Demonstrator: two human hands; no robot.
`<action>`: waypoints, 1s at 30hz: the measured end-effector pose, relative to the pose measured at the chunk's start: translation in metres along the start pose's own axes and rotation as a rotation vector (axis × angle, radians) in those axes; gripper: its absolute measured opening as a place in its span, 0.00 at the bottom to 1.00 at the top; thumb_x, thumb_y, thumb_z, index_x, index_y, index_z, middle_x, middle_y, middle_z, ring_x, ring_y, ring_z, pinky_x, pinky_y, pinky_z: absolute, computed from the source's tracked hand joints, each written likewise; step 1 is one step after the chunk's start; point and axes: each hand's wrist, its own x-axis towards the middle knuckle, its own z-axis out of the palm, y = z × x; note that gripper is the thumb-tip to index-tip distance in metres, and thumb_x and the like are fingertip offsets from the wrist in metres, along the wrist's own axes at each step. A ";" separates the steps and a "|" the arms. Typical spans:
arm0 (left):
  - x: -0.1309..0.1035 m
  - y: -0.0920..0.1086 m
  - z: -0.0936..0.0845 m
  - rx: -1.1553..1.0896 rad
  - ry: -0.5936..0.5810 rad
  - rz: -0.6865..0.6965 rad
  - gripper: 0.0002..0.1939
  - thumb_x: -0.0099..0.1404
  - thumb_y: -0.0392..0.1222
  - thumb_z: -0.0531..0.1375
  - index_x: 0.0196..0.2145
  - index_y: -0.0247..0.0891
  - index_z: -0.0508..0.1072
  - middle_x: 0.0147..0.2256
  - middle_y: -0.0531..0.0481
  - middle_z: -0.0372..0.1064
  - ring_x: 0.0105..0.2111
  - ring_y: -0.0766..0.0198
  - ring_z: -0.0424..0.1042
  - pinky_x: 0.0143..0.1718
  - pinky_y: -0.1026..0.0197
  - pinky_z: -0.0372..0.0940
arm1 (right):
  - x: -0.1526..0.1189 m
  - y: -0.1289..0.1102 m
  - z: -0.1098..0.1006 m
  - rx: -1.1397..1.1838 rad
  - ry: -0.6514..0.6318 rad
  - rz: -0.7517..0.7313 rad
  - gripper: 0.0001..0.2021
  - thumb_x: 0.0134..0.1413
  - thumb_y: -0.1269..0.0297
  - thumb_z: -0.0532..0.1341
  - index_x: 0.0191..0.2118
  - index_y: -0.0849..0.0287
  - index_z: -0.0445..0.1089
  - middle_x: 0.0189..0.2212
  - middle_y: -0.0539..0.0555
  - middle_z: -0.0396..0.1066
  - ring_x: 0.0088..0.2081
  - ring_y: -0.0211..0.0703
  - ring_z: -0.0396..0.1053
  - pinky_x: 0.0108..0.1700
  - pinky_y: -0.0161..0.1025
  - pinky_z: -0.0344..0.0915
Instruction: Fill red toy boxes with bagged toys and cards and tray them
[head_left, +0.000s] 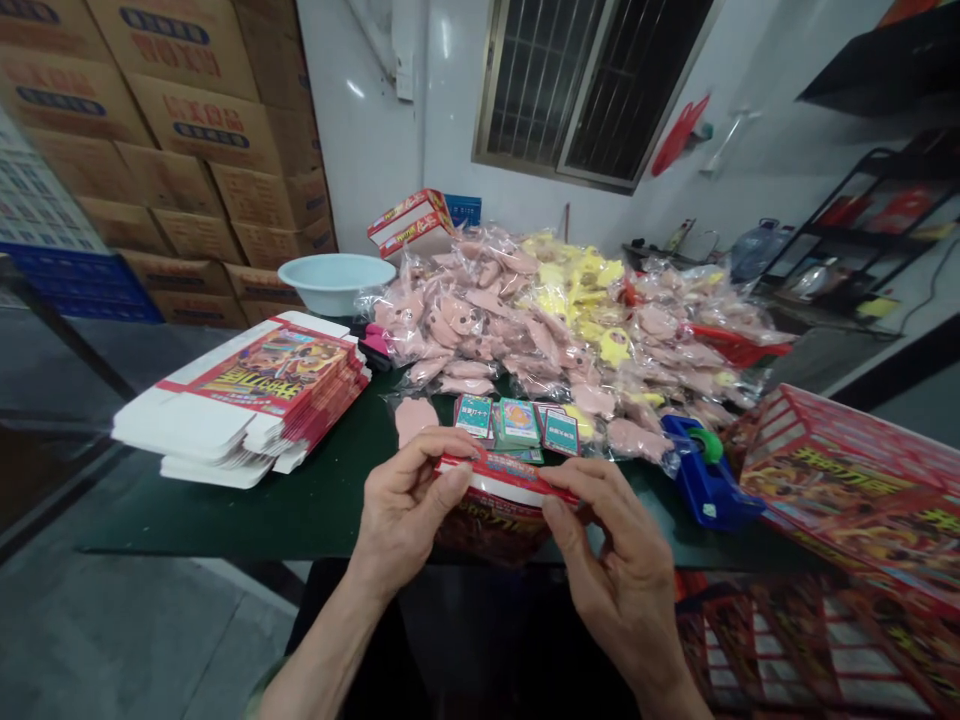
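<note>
A red printed cardboard box (pixel 495 530) stands upright at the table's front edge, between my hands. My left hand (pixel 409 500) pinches the left end of its top flap, thumb in front and fingers behind. My right hand (pixel 615 540) grips the flap's right end the same way. The box's lower part falls into shadow. Just beyond it lie small stacks of printed cards (pixel 517 422), next to a pink plush toy in a clear bag (pixel 416 418). A blue tape dispenser (pixel 709 480) sits to the right of my right hand.
Flattened red-and-white boxes (pixel 277 375) are stacked at the left. Bagged pink and yellow plush toys (pixel 525 310) heap across the back, beside a pale blue basin (pixel 337 283). Made-up red boxes (pixel 862 490) stand at the right. Brown cartons (pixel 195 120) line the wall.
</note>
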 end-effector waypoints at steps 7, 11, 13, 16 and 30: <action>0.004 0.006 0.000 -0.129 0.046 -0.083 0.03 0.58 0.36 0.62 0.31 0.40 0.76 0.35 0.47 0.72 0.37 0.61 0.70 0.38 0.60 0.65 | -0.003 -0.011 0.008 -0.040 0.109 0.028 0.08 0.56 0.73 0.57 0.39 0.55 0.71 0.35 0.53 0.65 0.36 0.40 0.67 0.35 0.36 0.66; 0.007 0.001 -0.004 -0.213 0.047 -0.059 0.03 0.56 0.39 0.64 0.30 0.40 0.78 0.33 0.46 0.73 0.37 0.58 0.71 0.37 0.58 0.65 | -0.011 -0.004 0.021 -0.086 0.176 -0.114 0.16 0.56 0.76 0.55 0.47 0.52 0.68 0.40 0.54 0.64 0.40 0.41 0.66 0.39 0.38 0.67; 0.007 -0.002 -0.005 -0.234 0.076 -0.048 0.04 0.56 0.40 0.64 0.29 0.39 0.78 0.33 0.45 0.73 0.37 0.57 0.71 0.37 0.57 0.66 | -0.015 0.003 0.028 -0.095 0.190 -0.165 0.19 0.57 0.76 0.54 0.51 0.50 0.66 0.42 0.55 0.63 0.42 0.43 0.65 0.41 0.41 0.67; 0.005 -0.008 -0.007 -0.232 0.102 -0.029 0.04 0.57 0.40 0.62 0.28 0.38 0.76 0.34 0.44 0.72 0.37 0.57 0.71 0.37 0.55 0.66 | -0.019 0.012 0.037 -0.100 0.214 -0.186 0.22 0.57 0.76 0.53 0.55 0.49 0.62 0.47 0.57 0.61 0.47 0.47 0.63 0.46 0.47 0.66; 0.011 -0.012 -0.007 0.299 -0.050 0.306 0.17 0.46 0.32 0.69 0.35 0.40 0.73 0.36 0.48 0.73 0.37 0.60 0.72 0.39 0.59 0.68 | -0.009 0.034 0.041 0.176 0.204 -0.148 0.16 0.57 0.76 0.54 0.47 0.50 0.65 0.45 0.54 0.62 0.46 0.43 0.65 0.46 0.45 0.66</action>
